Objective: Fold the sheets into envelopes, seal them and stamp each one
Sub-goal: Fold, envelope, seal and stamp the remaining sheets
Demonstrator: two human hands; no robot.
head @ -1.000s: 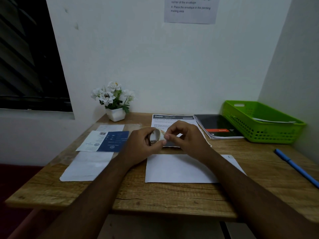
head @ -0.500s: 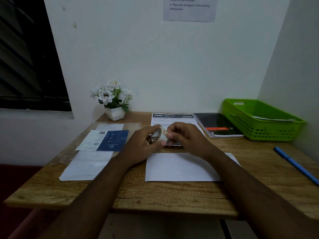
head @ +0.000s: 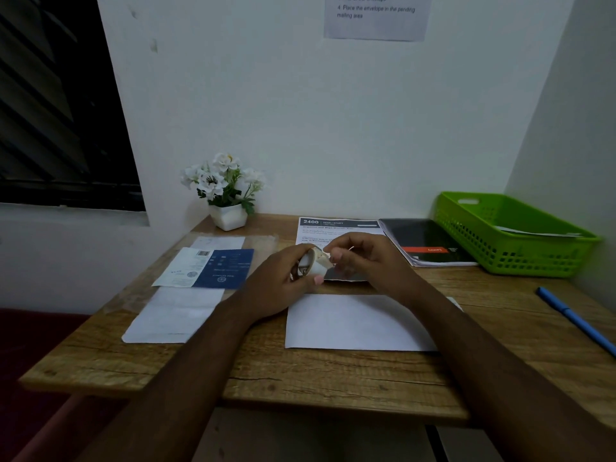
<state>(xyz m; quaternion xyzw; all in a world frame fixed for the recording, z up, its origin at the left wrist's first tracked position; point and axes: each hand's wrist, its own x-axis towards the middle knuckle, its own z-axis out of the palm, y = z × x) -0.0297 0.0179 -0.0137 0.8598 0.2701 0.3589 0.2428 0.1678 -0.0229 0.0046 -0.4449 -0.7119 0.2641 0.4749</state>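
Head | L hand (head: 280, 285) grips round tape roll (head: 312, 264) | R hand (head: 370, 261) pinches edge

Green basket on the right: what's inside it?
White paper lies inside the green basket, showing just above the near wall. Whether it is sheets or finished envelopes, and how many, cannot be seen: the wall covers the rest.

Flowerpot (head: 228, 216), notebook (head: 423, 238) and blue pen (head: 573, 320) on desk (head: 300, 371).
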